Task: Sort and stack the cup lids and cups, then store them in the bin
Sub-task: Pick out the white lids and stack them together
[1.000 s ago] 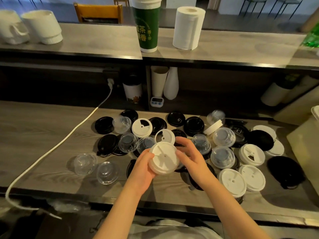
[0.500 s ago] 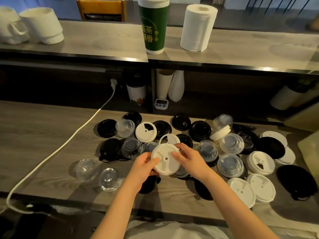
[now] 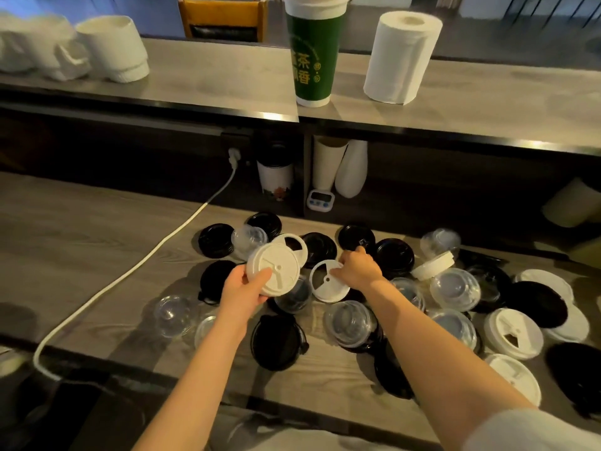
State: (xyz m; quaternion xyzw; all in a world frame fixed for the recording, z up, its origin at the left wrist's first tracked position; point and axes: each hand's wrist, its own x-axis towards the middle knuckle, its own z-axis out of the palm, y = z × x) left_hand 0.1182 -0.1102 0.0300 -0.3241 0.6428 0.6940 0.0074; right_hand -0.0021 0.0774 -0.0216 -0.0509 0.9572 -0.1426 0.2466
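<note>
Head view: left hand [image 3: 244, 288] clamped on white lid [image 3: 273, 269], raised; right hand [image 3: 357, 268] fingers pinching slotted white lid [image 3: 327, 285] on counter [image 3: 81, 229].

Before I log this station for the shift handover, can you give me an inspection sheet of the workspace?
Surface: grey wood-grain counter, bare on its left part.
Job's things: black, clear and white lids scattered loose, not sorted; no bin identifiable.
Hands: left hand holds a white lid off the counter; right hand touches a white slotted lid in the pile.
Clutter: small timer, paper cups and a white bottle under the shelf.
Cables: white cord from a plug runs across the counter and over its front edge.
Surroundings: upper shelf with a green cup, paper towel roll, white cups.
</note>
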